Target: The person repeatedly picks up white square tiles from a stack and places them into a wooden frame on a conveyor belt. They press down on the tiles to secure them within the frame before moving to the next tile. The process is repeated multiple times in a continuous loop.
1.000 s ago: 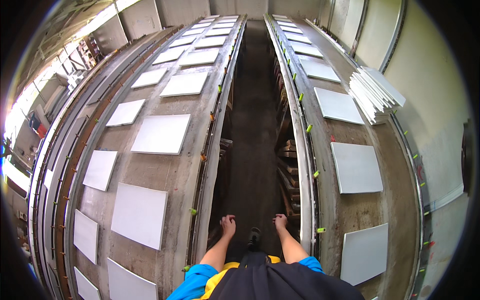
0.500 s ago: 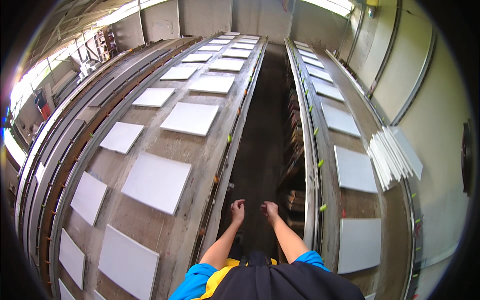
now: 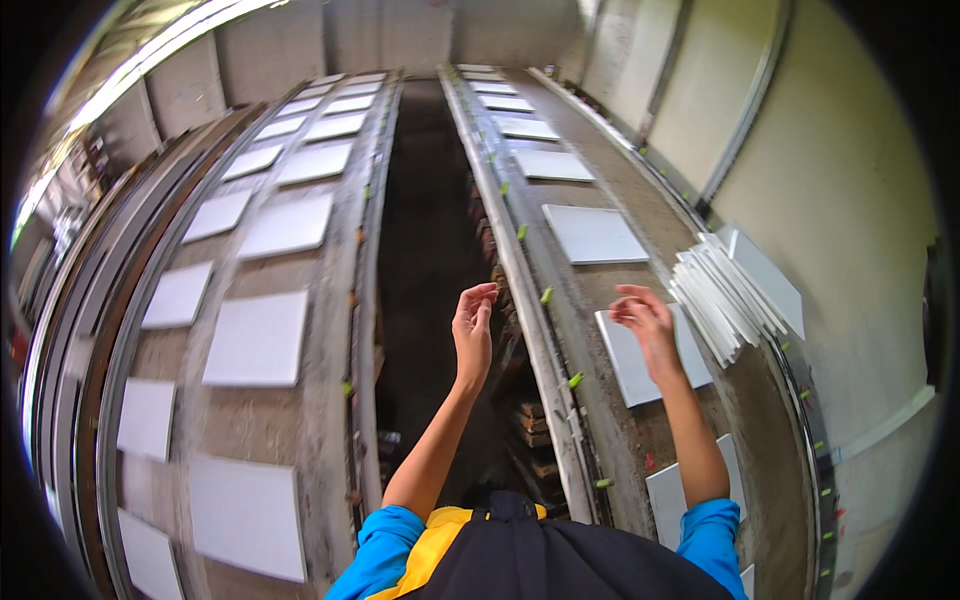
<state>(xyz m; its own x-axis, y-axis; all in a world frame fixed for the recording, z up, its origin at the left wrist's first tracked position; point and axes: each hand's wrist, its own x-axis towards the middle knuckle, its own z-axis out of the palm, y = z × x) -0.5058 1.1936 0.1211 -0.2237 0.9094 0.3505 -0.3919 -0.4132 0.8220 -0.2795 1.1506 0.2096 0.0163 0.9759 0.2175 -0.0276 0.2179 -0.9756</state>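
Observation:
My right hand (image 3: 645, 325) is raised over the right-hand table, above a white rectangular panel (image 3: 632, 372) that it partly hides. Its fingers are loosely curled and apart, and nothing shows in them. Over the dark aisle hangs my left hand (image 3: 474, 325), fingers bent but spread from the thumb, also without anything in it. Just beyond my right hand, a leaning row of white panels (image 3: 718, 300) stands on edge near the wall. Farther along the same table lies another flat white panel (image 3: 594, 235).
Left of the dark aisle (image 3: 428, 200), a long table (image 3: 330, 440) carries two rows of white panels (image 3: 255, 340). Small green clips (image 3: 547, 296) line the right table's edge. A pale wall (image 3: 830, 190) closes off the right side. Stacked pieces (image 3: 533, 425) sit below the right table.
My view has swung toward the right table. Both hands have lifted and reached forward, the right one moving out over the table and the two spreading farther apart.

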